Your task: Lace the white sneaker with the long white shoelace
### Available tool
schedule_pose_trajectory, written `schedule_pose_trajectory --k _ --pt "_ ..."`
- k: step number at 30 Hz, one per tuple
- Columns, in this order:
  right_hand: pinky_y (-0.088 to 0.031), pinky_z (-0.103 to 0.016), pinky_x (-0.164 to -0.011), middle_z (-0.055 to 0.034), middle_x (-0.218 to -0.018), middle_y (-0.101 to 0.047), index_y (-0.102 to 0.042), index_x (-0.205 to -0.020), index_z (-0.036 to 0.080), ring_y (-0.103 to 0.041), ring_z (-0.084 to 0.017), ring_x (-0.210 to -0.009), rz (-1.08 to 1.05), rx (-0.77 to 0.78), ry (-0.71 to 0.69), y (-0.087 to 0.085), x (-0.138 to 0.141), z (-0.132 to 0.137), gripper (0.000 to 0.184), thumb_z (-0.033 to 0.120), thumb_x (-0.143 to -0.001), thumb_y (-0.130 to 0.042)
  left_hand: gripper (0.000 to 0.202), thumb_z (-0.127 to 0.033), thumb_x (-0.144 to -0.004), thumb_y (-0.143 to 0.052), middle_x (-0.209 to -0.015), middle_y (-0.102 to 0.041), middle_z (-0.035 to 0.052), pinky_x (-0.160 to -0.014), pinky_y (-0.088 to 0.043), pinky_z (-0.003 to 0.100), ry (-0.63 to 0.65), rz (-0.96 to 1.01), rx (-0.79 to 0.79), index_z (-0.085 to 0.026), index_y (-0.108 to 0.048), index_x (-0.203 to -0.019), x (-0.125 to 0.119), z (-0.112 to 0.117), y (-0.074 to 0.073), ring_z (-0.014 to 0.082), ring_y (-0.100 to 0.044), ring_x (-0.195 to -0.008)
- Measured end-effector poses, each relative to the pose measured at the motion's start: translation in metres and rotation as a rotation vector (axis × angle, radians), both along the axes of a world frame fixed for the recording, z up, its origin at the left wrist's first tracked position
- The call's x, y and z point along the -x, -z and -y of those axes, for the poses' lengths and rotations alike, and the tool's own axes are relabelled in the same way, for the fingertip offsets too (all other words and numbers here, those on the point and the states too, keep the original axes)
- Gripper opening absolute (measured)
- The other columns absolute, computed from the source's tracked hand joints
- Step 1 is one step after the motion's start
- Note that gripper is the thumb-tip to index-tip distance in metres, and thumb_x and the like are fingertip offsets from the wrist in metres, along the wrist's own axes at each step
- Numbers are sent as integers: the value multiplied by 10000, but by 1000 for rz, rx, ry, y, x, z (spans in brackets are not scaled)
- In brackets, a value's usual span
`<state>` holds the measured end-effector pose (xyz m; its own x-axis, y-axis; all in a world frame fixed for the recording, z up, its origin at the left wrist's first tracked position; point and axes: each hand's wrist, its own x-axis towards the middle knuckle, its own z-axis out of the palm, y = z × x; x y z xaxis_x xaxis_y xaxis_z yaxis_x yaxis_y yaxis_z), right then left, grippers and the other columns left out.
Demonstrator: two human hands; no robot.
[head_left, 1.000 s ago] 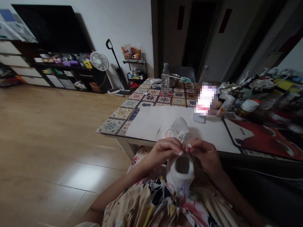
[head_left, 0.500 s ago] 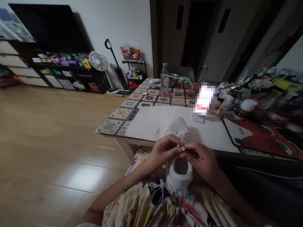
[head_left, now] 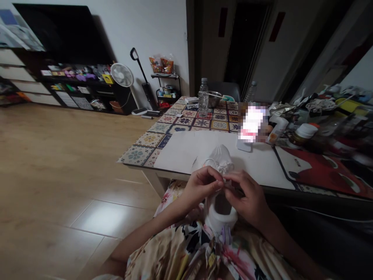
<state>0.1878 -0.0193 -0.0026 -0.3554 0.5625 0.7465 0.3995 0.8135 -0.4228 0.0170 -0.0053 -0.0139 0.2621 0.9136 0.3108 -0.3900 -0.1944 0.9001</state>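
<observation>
A white lace-up shoe [head_left: 222, 217] leans between my lap and the table edge, its toe [head_left: 220, 152] on the white sheet and its heel opening facing me. Above its tongue, my left hand [head_left: 206, 181] pinches the white shoelace between thumb and forefinger. From the other side my right hand [head_left: 246, 194] meets it, fingertips pinched on the same lace. Most of the lace is hidden by my fingers. One loose loop [head_left: 211, 161] of it curls over the left of the toe.
The white sheet [head_left: 186, 146] covers the near part of the patterned table [head_left: 136, 153]. A blurred-out lit phone [head_left: 252, 124] stands beyond the shoe. Water bottle [head_left: 203, 99] and metal bowl [head_left: 214, 100] are farther back. Jars and a red mat [head_left: 326, 169] crowd the right.
My fingertips have drawn closer together over the shoe. The small white bit of lace that showed between them is now mostly covered. My right fingers have shifted slightly left.
</observation>
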Motion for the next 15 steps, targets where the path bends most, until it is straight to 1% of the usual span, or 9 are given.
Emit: schedule_pose_trajectory --k 2,3,5,7,9,12,13,14,15 --pt "-504 -304 -811 -53 -956 -637 -584 -1040 208 -604 -185 -907 43 -49 19 -3 -1 -1 185 99 -895 -549 309 -364 -676 -844 -671 -629 3 -643 -437 217 -10 -8 -1 -129 -645 -691 1 0 -1 107 -559 -648" --pt "-493 -319 -824 -54 -947 -631 -592 -1013 206 -595 -189 -907 52 -69 29 -4 -2 -1 165 95 -898 -548 303 -371 -677 -843 -677 -638 9 -648 -443 224 -23 -29 -20 -131 -661 -699 2 0 -2 113 -567 -655" --pt "-473 -339 -821 -48 -915 -614 -603 -956 207 -568 -194 -878 55 -82 50 -4 -4 -1 119 108 -897 -572 279 -382 -699 -827 -690 -657 23 -668 -453 239 -56 -100 -105 -136 -698 -727 4 -1 -3 127 -586 -675" --pt "-462 -339 -794 -43 -898 -593 -611 -915 209 -545 -195 -864 29 -31 53 -4 -5 -1 69 143 -894 -600 263 -397 -736 -797 -696 -668 34 -685 -452 251 -99 -181 -228 -144 -727 -754 6 -1 -4 138 -597 -690" --pt "-467 -330 -781 -40 -903 -577 -616 -895 213 -546 -194 -880 -12 78 8 -2 -6 -2 27 186 -898 -610 280 -427 -761 -769 -688 -667 40 -678 -443 258 -142 -249 -316 -150 -732 -754 8 -1 -5 145 -595 -684" --pt "-488 -331 -803 -46 -959 -576 -621 -922 217 -575 -197 -935 -20 233 -106 0 -6 -5 31 223 -892 -616 367 -509 -774 -725 -662 -641 39 -638 -421 261 -193 -324 -315 -147 -706 -716 8 -2 -6 149 -568 -650" --pt "-491 -333 -808 -46 -965 -580 -620 -923 217 -583 -197 -938 -6 245 -122 0 -6 -6 35 224 -889 -617 395 -535 -771 -715 -653 -628 35 -627 -412 259 -203 -338 -297 -146 -694 -702 7 -2 -6 147 -555 -639" --pt "-489 -336 -808 -44 -952 -588 -615 -914 216 -589 -195 -925 7 219 -111 0 -5 -7 27 223 -888 -618 418 -555 -765 -710 -644 -614 31 -621 -403 256 -209 -343 -281 -145 -682 -686 6 -2 -7 144 -542 -631" --pt "-483 -340 -805 -40 -929 -598 -607 -903 214 -593 -193 -906 20 157 -75 -1 -5 -7 19 220 -889 -619 434 -568 -758 -710 -637 -598 24 -619 -395 253 -207 -339 -263 -144 -669 -670 5 -2 -8 141 -529 -627"
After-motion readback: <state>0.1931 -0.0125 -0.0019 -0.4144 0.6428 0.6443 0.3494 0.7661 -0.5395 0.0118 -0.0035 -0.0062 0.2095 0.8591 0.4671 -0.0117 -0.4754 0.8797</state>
